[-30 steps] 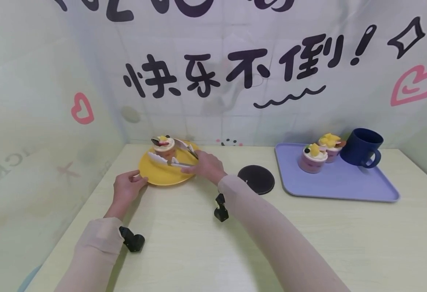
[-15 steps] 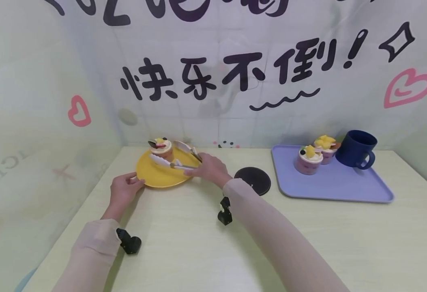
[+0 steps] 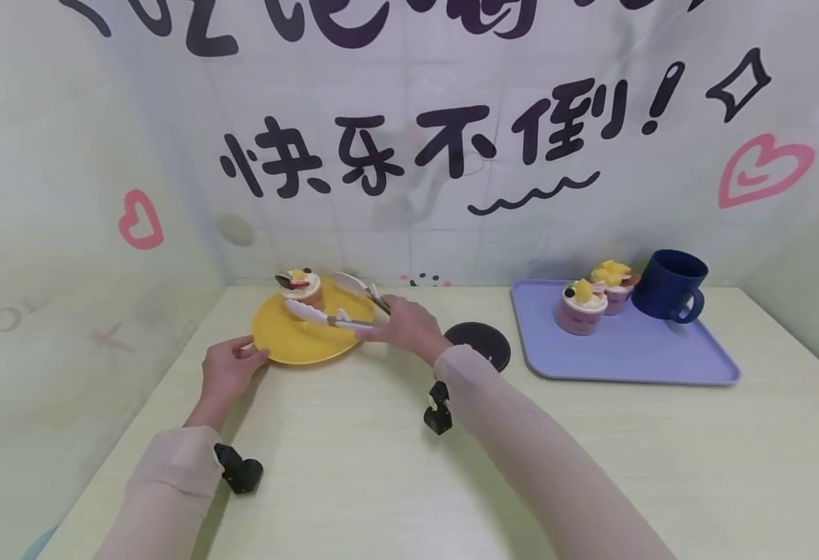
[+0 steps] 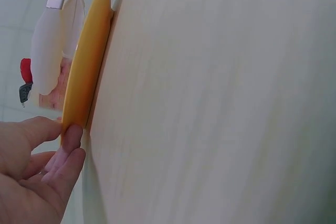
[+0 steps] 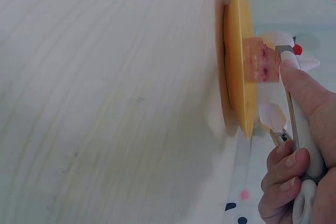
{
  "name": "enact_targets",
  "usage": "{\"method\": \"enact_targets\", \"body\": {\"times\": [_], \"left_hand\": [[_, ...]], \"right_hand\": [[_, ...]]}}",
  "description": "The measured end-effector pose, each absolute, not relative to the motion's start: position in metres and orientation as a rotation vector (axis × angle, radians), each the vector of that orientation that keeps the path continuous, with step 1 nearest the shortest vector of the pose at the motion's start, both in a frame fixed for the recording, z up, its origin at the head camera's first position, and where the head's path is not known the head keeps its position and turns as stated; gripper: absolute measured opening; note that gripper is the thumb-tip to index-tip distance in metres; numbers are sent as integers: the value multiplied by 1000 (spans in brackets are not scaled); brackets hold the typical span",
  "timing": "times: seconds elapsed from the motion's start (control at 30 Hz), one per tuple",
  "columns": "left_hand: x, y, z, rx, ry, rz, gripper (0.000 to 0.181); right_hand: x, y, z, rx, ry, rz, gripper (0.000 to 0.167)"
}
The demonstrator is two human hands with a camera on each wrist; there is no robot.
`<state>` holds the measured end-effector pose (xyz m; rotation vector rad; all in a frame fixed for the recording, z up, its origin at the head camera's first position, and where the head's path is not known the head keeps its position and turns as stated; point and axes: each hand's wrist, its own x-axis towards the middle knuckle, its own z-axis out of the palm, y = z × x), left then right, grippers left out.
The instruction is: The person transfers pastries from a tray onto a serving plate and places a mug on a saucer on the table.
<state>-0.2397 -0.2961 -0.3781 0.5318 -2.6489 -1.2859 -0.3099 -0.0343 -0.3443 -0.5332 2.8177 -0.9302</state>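
Since the earlier frame, our right hand (image 3: 409,323), clamped round the tongs (image 3: 311,313), has drawn rightward from the dessert cup (image 3: 302,287) standing on the yellow plate (image 3: 304,348), whose rim our left hand (image 3: 229,369) pinches. We seem to be releasing; next calls for backing the parted tongs clear.

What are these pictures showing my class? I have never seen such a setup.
There is no machine, just a left hand and a right hand, both bare. The wide picture comes from a camera on the head; the two close ones come from a wrist camera on each arm. On the pale table are a yellow plate bearing a dessert cup, a black disc, and a lilac tray with two more dessert cups and a navy mug. The left hand pinches the plate's rim; the right holds tongs, spread open near the plate's cup.
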Motion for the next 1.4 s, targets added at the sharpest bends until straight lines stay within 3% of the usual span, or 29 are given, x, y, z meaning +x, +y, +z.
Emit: {"method": "enact_targets", "body": {"times": [1.4], "left_hand": [[-241,-296,-377,516,-2679,-1261,53]], "right_hand": [[-296,20,-336,-563,2883,-912,81]]}}
